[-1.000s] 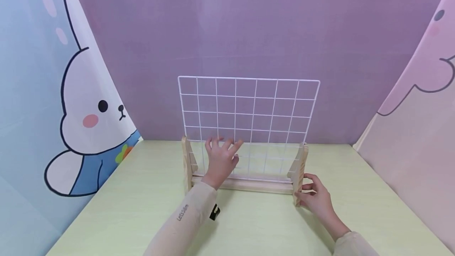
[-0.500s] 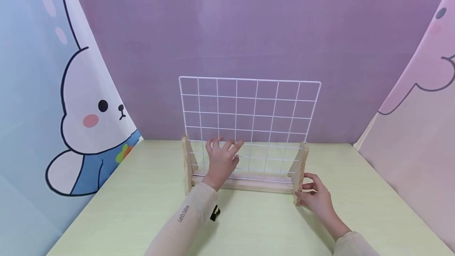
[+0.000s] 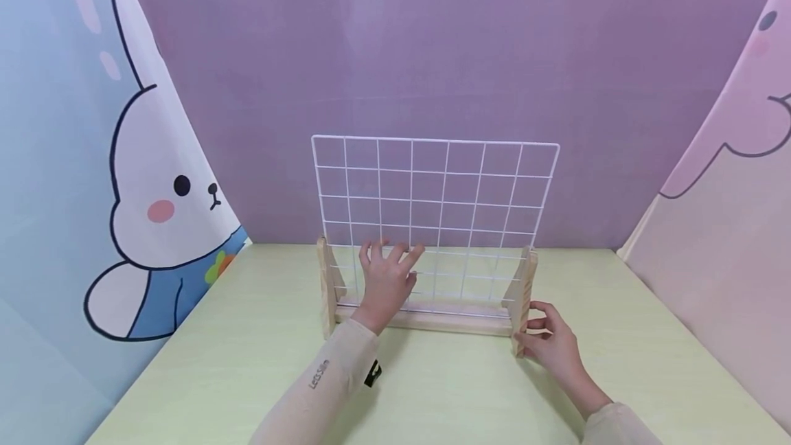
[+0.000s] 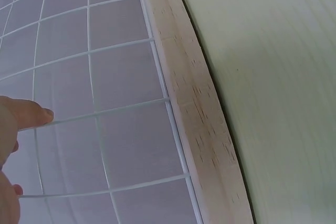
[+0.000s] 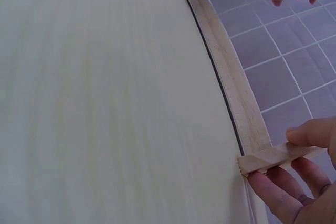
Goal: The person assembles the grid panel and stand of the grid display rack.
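Your left hand [image 3: 386, 280] lies flat-fingered against the wire grid [image 3: 432, 204], mid-frame in its wooden stand [image 3: 426, 320]; your right hand [image 3: 553, 345] pinches the stand's right foot [image 3: 522, 301]. Push harder and the grid could pop from its slot, or the stand could tip backward.

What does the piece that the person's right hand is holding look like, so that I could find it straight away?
Start at the pale green table before the purple backdrop, where a white wire grid stands in a wooden base. At the grid's right end stands the right wooden foot, a short upright block, pinched by the right hand. Its twin at the left end has no hand on it; the left hand rests on the wires.
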Demonstrator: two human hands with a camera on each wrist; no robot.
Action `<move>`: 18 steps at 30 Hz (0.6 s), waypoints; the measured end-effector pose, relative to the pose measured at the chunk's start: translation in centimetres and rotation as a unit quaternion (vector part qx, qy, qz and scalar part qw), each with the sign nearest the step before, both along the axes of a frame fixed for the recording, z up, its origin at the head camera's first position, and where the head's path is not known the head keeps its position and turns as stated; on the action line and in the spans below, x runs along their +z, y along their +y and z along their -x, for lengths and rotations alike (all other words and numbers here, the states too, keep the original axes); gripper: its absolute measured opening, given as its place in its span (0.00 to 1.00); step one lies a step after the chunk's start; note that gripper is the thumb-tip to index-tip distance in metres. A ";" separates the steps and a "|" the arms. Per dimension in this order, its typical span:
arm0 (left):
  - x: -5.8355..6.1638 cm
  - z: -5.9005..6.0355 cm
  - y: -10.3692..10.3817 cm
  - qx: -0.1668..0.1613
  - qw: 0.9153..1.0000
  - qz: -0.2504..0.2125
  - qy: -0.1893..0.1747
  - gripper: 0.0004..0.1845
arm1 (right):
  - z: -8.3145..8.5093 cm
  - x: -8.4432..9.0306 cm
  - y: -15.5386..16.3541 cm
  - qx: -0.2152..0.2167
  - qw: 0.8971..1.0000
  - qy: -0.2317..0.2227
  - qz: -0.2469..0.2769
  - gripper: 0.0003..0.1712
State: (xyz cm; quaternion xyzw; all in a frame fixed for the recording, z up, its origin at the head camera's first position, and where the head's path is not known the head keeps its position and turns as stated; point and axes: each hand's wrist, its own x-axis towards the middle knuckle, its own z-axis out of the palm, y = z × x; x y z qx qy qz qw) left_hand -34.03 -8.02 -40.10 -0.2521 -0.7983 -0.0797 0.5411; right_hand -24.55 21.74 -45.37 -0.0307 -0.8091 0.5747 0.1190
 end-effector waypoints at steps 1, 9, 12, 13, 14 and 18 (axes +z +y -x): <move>0.0 0.0 0.0 0.000 1.000 0.001 -0.001 0.32 | 0.0 0.0 0.0 0.001 1.000 -0.001 -0.001 0.37; -0.1 -0.5 -0.6 -0.006 0.999 0.040 -0.023 0.38 | 0.0 0.1 0.5 0.027 1.000 -0.010 0.011 0.38; -0.2 -0.9 -1.2 -0.003 0.995 0.071 -0.063 0.43 | -0.1 0.3 1.2 0.065 0.998 -0.015 0.017 0.37; -0.2 -1.0 -1.4 -0.003 0.994 0.079 -0.080 0.45 | -0.2 0.4 1.4 0.082 0.996 -0.016 0.016 0.37; -0.3 -1.2 -1.6 -0.005 0.991 0.087 -0.099 0.47 | -0.3 0.6 1.8 0.099 0.995 -0.019 0.011 0.37; -0.4 -1.8 -2.8 -0.020 0.981 0.105 -0.162 0.48 | -0.9 1.4 3.1 0.174 0.983 -0.017 -0.063 0.36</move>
